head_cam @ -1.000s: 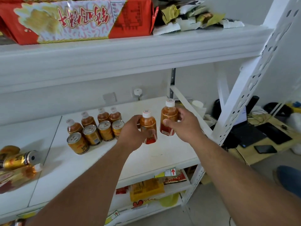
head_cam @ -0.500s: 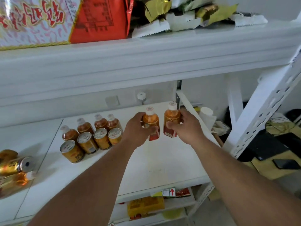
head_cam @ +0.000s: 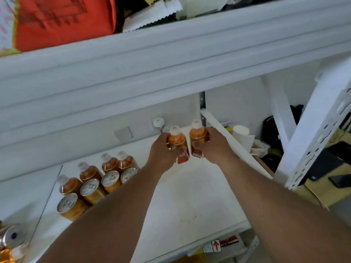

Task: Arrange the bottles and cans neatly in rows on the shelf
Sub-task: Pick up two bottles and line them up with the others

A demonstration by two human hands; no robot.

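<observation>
At the near left corner, a gold can (head_cam: 11, 237) is lying on its side at the picture's edge, partly cut off. Both bare forearms are reaching from the near edge out over the white shelf (head_cam: 190, 202), whose middle is lying bare beneath them. To the left of the arms, four gold cans (head_cam: 93, 190) are standing upright in a slanted row — the nearest at the left, the farthest at the right — and touching or nearly touching one another. Just behind them, four amber bottles with white caps (head_cam: 89, 170) are standing in a matching row, each close behind a can.

Farther in, toward the back of the shelf, the left hand (head_cam: 163, 154) is wrapping closed around an amber bottle with a red label (head_cam: 177, 144), thumb across the front. Just to its right, the right hand (head_cam: 214, 147) is gripping a second amber bottle (head_cam: 197, 139) the same way. The two bottles are sitting upright, side by side and almost touching; whether their bases are resting on the shelf cannot be told. Above everything, the upper shelf (head_cam: 171, 59) is carrying a red package (head_cam: 62, 19).
</observation>
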